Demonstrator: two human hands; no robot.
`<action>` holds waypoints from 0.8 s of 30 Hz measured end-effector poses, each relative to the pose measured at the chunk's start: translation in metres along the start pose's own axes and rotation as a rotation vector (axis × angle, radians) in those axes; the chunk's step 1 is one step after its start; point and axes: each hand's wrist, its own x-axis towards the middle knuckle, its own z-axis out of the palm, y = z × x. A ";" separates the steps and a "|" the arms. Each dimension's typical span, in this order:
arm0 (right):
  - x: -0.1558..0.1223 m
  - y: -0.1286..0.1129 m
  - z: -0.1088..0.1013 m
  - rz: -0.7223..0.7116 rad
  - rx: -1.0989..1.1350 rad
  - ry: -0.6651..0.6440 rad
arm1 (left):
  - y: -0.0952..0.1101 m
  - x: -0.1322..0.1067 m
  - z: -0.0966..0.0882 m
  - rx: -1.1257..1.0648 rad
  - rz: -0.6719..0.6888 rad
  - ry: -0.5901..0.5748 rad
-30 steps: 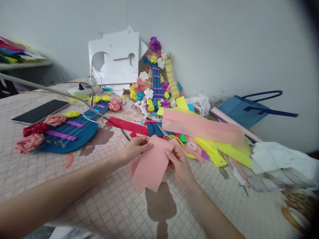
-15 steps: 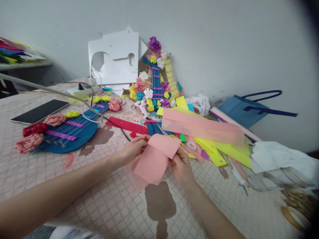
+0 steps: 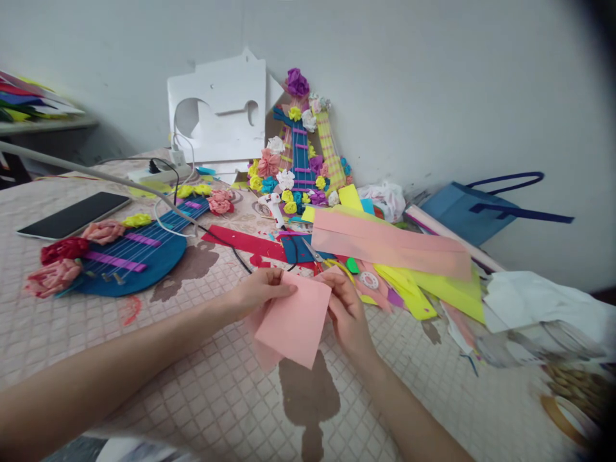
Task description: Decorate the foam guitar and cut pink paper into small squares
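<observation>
Several pink paper pieces [image 3: 294, 321] are held over the tiled-pattern tablecloth [image 3: 231, 398]. My left hand [image 3: 262, 292] pinches them at the upper left, thumb on top. At their upper right my right hand [image 3: 344, 305] has its fingers curled and pressed together around a piece of pink paper, partly hidden behind the front sheet. Just beyond my hands lie scissors [image 3: 315, 251] and a red paper strip [image 3: 240, 241]. A white glue gun [image 3: 273, 206] lies farther back.
At left is a blue paper guitar [image 3: 158, 256] with paper flowers, beside a dark tablet [image 3: 74, 215]. Cables cross toward a power strip [image 3: 158, 173]. Pink paper strips [image 3: 389, 240] and yellow ones [image 3: 452, 289] pile at right, near a blue bag [image 3: 469, 208] and a tape roll [image 3: 568, 417].
The upper pink piece, earlier spread across the others, has shifted behind the front sheet toward my right fingers. My left thumb now lies over the front sheet's top edge.
</observation>
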 end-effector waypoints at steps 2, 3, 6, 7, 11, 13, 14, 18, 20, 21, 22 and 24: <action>-0.001 0.001 0.002 0.068 0.057 0.011 | 0.000 0.001 -0.001 0.004 0.015 0.015; -0.001 0.001 0.002 0.090 0.078 0.013 | -0.001 0.002 -0.002 0.013 0.017 0.019; -0.001 0.000 0.004 0.106 0.136 0.014 | -0.001 0.003 -0.004 0.054 0.032 0.023; -0.001 0.000 0.004 0.103 0.152 0.011 | -0.001 0.004 -0.004 0.061 0.034 0.026; 0.001 0.000 0.004 0.093 0.187 -0.014 | -0.001 0.005 -0.005 0.071 0.041 0.024; 0.001 0.001 0.004 0.094 0.188 -0.021 | -0.001 0.005 -0.005 0.071 0.049 0.016; 0.001 0.001 0.004 0.096 0.185 -0.021 | -0.001 0.005 -0.004 0.069 0.053 0.013; 0.000 0.000 0.004 0.123 0.162 -0.001 | 0.001 0.002 -0.002 0.081 0.059 0.011; -0.001 -0.001 0.003 0.141 0.141 -0.009 | 0.003 0.000 0.000 0.101 0.063 0.008; -0.001 -0.003 0.003 0.149 0.120 -0.022 | 0.003 0.000 0.000 0.117 0.069 0.003; -0.001 -0.004 0.003 0.156 0.088 -0.035 | 0.003 -0.001 0.001 0.138 0.076 -0.004; -0.002 -0.007 0.003 0.163 0.004 -0.049 | 0.004 -0.001 0.002 0.192 0.090 -0.023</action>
